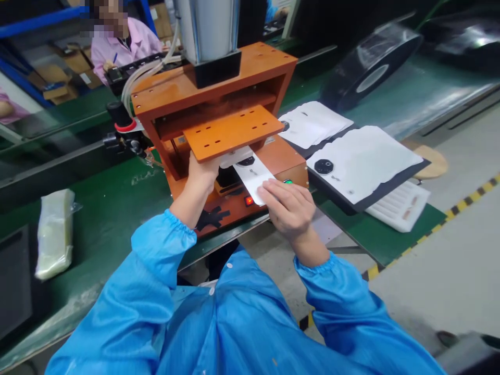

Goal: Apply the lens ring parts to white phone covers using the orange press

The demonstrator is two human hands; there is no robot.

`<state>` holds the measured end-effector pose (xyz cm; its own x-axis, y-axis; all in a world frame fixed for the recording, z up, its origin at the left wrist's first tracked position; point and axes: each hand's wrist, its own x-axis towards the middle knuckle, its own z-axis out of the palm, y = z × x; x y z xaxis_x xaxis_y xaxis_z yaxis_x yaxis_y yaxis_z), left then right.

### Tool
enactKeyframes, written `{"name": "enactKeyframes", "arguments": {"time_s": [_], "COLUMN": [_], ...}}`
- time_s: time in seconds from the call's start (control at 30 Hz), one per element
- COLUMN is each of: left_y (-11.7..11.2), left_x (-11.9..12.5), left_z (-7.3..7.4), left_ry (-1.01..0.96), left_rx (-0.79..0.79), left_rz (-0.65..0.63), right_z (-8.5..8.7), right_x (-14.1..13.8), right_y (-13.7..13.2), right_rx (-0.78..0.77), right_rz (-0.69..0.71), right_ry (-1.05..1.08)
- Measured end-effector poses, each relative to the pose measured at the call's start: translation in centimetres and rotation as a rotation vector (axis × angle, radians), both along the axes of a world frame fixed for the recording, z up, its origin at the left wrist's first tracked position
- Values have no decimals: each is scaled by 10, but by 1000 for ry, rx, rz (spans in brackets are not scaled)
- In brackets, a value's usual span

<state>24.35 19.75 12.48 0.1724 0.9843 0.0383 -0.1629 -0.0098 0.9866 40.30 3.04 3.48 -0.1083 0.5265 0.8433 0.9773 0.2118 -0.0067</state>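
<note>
One white sheet (255, 179), long axis into press (234, 133).

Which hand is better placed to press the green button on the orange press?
Probably the right. The right hand holds the near end of the white sheet, just beside the green button. The left hand is tucked under the orange plate, farther from it.
</note>
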Motion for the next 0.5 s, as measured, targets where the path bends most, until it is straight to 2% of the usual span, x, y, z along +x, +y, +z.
{"name": "enactKeyframes", "arguments": {"time_s": [0.07,0.17,0.27,0.37,0.43,0.5], "left_y": [2,-1,-18,-59,-91,-120], "left_x": [2,3,-10,-43,-77,-118], "left_z": [1,3,4,3,-2,-10], "left_ry": [26,118,113,55,85,159], "left_rx": [-59,-196,-251,-189,-271,-375], "left_rz": [13,15,-22,-200,-338,-381], "right_z": [-2,-2,-2,1,7,18], "right_x": [3,6,6,3,-1,-4], "right_y": [15,30,38,44,50,57], "right_rx": [-96,-128,-168,-175,-224,-349], "right_rz": [-2,46,88,188,253,266], "right_ry": [26,69,97,138,146,135]}}
